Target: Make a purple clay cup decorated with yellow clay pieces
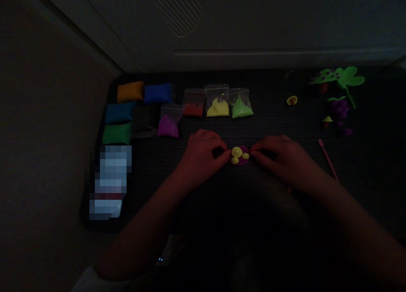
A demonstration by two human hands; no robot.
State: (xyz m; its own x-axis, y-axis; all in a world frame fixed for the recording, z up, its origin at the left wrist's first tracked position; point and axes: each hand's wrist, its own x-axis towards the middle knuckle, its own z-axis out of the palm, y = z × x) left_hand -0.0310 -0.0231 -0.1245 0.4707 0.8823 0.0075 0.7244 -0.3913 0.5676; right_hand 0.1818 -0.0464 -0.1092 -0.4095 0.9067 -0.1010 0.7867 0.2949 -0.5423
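Between my two hands a small purple clay disc (243,161) lies on the dark table. Three yellow clay pieces sit on top of it: a larger round one (237,152) and two smaller ones. My left hand (204,154) is closed in a pinch at the disc's left edge. At the right edge, the thumb and forefinger of my right hand (282,158) pinch the disc too. Part of a thin reddish stick (289,189) shows beneath my right hand; the rest is hidden. The scene is very dim.
Bags of yellow (218,108), green (241,109), red (194,109) and purple clay (169,125) line the back, with several colored packs at left. A blurred-out object (111,177) lies front left. A pink tool (328,158), a purple grape-like cluster (339,108) and a green flower shape (349,77) are at right.
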